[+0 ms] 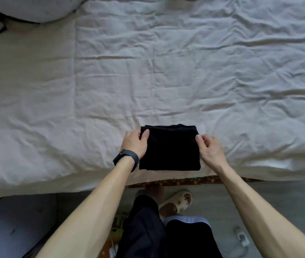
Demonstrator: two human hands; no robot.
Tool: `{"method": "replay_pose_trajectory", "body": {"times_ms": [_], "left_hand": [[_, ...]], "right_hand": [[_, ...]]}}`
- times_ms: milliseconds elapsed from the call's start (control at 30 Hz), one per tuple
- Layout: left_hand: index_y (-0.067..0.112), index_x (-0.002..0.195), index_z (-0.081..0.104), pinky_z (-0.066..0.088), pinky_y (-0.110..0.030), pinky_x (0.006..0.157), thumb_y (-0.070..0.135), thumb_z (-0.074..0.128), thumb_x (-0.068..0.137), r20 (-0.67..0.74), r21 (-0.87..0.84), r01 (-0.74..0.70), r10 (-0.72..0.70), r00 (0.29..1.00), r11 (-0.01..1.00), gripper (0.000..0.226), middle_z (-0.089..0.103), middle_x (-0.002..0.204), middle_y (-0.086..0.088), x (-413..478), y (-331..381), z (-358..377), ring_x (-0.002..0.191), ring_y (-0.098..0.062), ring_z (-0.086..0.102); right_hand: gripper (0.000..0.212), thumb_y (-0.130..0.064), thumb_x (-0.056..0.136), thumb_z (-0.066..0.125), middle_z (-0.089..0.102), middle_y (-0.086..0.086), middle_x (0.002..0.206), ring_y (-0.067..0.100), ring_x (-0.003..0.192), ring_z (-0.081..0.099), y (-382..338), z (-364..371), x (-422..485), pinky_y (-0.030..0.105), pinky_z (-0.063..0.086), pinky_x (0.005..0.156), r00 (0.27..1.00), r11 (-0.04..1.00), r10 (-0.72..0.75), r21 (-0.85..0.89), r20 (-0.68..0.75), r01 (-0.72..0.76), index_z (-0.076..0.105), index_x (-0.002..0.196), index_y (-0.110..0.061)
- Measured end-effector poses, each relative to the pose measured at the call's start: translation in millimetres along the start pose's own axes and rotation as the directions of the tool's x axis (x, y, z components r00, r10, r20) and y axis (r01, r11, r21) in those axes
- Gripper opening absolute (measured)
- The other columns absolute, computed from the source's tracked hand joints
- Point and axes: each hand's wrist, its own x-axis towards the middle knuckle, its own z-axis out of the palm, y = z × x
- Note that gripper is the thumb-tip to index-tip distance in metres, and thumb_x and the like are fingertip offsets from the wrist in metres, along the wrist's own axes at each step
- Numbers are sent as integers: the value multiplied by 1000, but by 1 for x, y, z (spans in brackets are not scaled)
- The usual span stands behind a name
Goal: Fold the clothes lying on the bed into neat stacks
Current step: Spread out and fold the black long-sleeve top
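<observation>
Left hand (136,144), right hand (210,150) pinch side edges | black garment (169,148), folded rectangle | wrinkled pale sheet (110,81)

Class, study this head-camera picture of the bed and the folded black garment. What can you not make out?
Head view only.
1. Garment: its kind and layers, lost in folds and uniform black.
2. Pillow: cut off by the top edge.
3. Floor object at bottom right: small and blurred.
4. Bed: runs past three edges, so other clothes may lie unseen.
</observation>
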Motion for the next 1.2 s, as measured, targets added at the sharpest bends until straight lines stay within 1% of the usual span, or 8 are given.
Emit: {"method": "replay_pose_trajectory", "body": {"times_ms": [167,367,467,567,733,900,1000,1200], "left_hand": [[18,131,55,45,-36,88,55,29,103,-31,26,98,-97,995,995,53,46,127,-4,18,-2,17,109,-28,56],[21,109,53,41,-34,77,57,41,99,-90,8,138,-137,987,990,40,51,111,-1,25,-1,23,100,-27,57],[20,111,47,44,-33,80,59,51,94,-102,-154,153,-170,980,976,42,57,109,3,23,0,22,100,-22,59],[18,127,45,43,-30,87,63,50,93,-73,-270,161,-187,980,949,56,56,119,3,15,0,24,109,-18,57],[20,122,42,51,-40,77,72,32,93,-64,-100,223,-230,971,970,60,60,108,-5,17,1,40,96,-28,61],[28,132,45,41,-41,77,69,20,98,-129,39,285,-278,952,958,59,61,121,-9,34,3,50,112,-35,57],[31,132,46,46,-42,81,69,20,97,-125,-5,260,-258,958,966,59,63,118,-8,30,2,49,111,-33,57],[21,135,45,50,-41,82,70,24,96,-41,-30,142,-143,989,989,65,64,115,-8,10,-1,37,104,-33,62]], "right_hand": [[35,-36,107,37,54,8,92,19,87,47,-2,13,9,32,32,80,985,995,103,19,-137,-101,52,81,-17],[37,-36,107,35,56,11,102,28,100,52,-8,30,18,34,33,86,955,973,233,45,-182,-228,57,96,-8],[41,-49,105,35,57,6,107,26,103,54,-17,26,11,37,39,87,965,978,207,60,-158,-200,54,108,-13],[69,-71,98,30,53,6,134,25,122,52,-22,24,0,46,44,102,991,994,84,-62,-108,-91,44,138,-17],[71,-76,94,27,52,12,135,35,119,54,-26,36,22,50,48,94,987,962,44,-259,-152,-83,40,139,-22],[75,-79,92,32,50,7,138,32,122,52,-28,46,40,49,44,97,964,955,190,-192,-185,-225,41,138,-21],[77,-82,86,42,53,2,132,25,117,55,-28,35,39,47,47,99,960,964,251,-53,-123,-259,45,132,-20],[67,-73,84,59,65,-2,123,15,112,63,-6,-1,36,41,53,99,940,926,264,217,215,-310,57,123,-19]]}}
